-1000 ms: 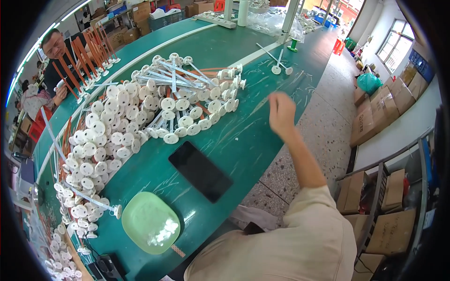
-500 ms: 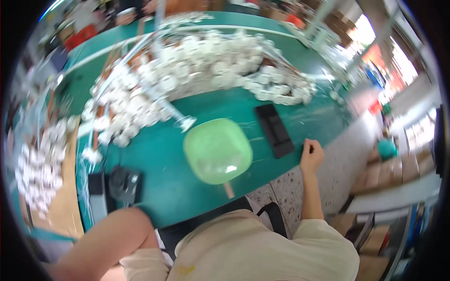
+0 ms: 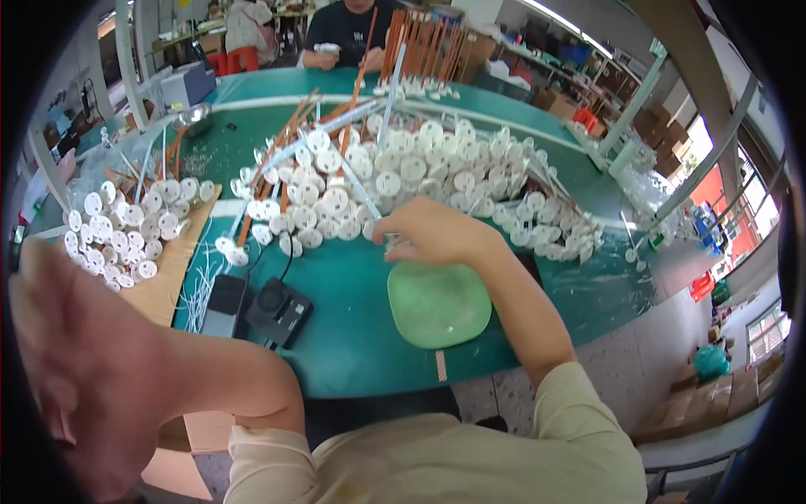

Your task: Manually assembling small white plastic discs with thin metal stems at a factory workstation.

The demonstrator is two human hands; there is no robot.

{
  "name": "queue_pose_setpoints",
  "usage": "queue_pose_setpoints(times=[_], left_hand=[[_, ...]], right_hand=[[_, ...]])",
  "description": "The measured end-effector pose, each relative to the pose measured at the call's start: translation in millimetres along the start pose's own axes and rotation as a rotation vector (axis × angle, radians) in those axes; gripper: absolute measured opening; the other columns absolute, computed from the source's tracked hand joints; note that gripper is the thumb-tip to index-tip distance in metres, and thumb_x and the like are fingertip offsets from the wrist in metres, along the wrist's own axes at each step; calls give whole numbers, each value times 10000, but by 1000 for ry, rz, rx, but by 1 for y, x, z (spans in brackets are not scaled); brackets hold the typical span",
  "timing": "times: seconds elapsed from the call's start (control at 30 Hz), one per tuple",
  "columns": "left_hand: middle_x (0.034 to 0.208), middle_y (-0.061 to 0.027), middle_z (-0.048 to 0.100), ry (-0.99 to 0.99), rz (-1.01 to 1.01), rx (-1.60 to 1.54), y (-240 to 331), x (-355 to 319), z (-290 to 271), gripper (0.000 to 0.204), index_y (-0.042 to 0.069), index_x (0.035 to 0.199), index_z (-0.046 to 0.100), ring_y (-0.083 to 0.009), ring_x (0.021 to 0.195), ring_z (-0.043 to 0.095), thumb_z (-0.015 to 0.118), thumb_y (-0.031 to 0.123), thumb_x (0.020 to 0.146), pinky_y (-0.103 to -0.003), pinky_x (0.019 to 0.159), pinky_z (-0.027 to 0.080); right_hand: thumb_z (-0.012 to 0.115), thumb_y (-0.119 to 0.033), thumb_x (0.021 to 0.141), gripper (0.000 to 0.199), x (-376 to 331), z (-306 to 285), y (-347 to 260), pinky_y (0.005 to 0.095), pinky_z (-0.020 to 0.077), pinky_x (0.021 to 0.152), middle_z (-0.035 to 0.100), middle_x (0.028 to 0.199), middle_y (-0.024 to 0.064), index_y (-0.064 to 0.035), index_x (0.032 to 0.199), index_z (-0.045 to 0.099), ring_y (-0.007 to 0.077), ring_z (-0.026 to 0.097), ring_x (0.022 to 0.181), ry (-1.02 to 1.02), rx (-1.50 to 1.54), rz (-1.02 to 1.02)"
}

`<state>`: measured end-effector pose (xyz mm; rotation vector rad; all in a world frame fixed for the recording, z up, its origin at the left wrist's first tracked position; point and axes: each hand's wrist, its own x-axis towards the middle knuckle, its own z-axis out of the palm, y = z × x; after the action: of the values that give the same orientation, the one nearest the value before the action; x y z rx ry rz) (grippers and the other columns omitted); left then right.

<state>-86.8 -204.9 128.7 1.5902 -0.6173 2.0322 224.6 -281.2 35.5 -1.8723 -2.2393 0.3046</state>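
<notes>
My right hand (image 3: 432,231) is above the far edge of a light green tray (image 3: 441,311). Its thumb and fingers close around the white end of a pale rod (image 3: 359,189) that leans out of a big heap of white round-ended parts (image 3: 411,168). The grip itself is partly hidden by the fingers. Raised close to the camera at the far left, my left hand (image 3: 92,370) is large and blurred, and its fingers are smeared. Under my right forearm shows only an edge of a flat black object (image 3: 531,267).
A black boxy device (image 3: 281,311) with a cable and a grey-black box (image 3: 225,304) stand left of the tray. More white round-ended parts (image 3: 126,227) lie on a brown board (image 3: 176,281). Across the green table (image 3: 336,353), a person (image 3: 348,38) sits beside upright brown sticks (image 3: 424,46).
My right hand has moved from the table's right edge to the rod beyond the tray. My left hand has come up into view at the left. The view has tilted up, showing the person opposite.
</notes>
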Motion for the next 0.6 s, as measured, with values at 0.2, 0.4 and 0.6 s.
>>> queue_pose_setpoints(times=[0.2, 0.4, 0.6], left_hand=[[794, -126, 519, -214, -216, -102, -24, -12, 4, 356, -96, 942, 576, -230, 725, 456, 475, 243, 900, -410, 726, 343], [770, -148, 689, -876, -472, 384, -55, -16, 70, 639, 2, 1265, 606, -277, 636, 668, 815, 185, 690, -332, 619, 520], [715, -167, 640, -946, -459, 384, -64, -40, 107, 748, 20, 1406, 467, -368, 635, 642, 778, 173, 743, -389, 576, 484]], right_hand=[[773, -119, 803, 196, -22, -60, -43, 292, 535, 622, 710, 761, 104, -42, 980, 736, 168, 700, 684, 293, 190, -73], [731, 11, 810, 207, -63, -74, -63, 212, 519, 566, 714, 754, 54, 5, 1017, 742, 99, 688, 680, 761, 572, -12], [697, -66, 761, 187, -57, -56, -73, 254, 447, 453, 663, 668, 37, -51, 947, 696, 134, 617, 480, 1149, 142, -258]])
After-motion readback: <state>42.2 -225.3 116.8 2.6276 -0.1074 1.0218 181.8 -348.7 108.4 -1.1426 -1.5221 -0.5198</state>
